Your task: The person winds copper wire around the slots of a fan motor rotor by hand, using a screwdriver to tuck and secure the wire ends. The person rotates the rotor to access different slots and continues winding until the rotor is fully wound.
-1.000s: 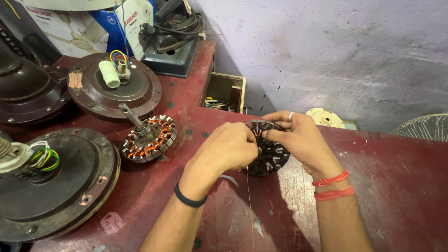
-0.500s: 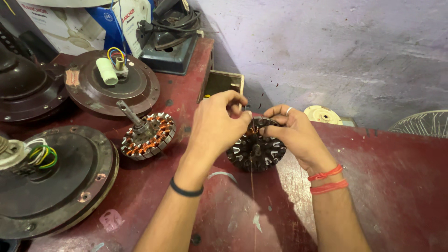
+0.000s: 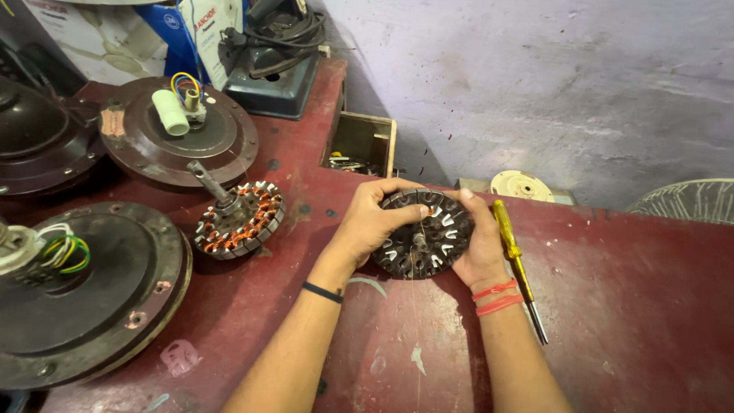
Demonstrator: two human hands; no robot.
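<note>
Now, hands: left hand (image 3: 375, 222) and right hand (image 3: 478, 245) both grasping the bare stator core (image 3: 423, 233) by its rim.
Core: flat on the red workbench (image 3: 627, 321) — just right of the copper-wound stator (image 3: 238, 219).
Progress: slots look unwound; no wire laid.
Screwdriver (image 3: 514, 260): yellow-handled, beside the core's right — untouched.

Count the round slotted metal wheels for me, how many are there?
2. One dark one is held between the left hand and right hand. One with copper coils lies on the red table, left of the hands.
</note>
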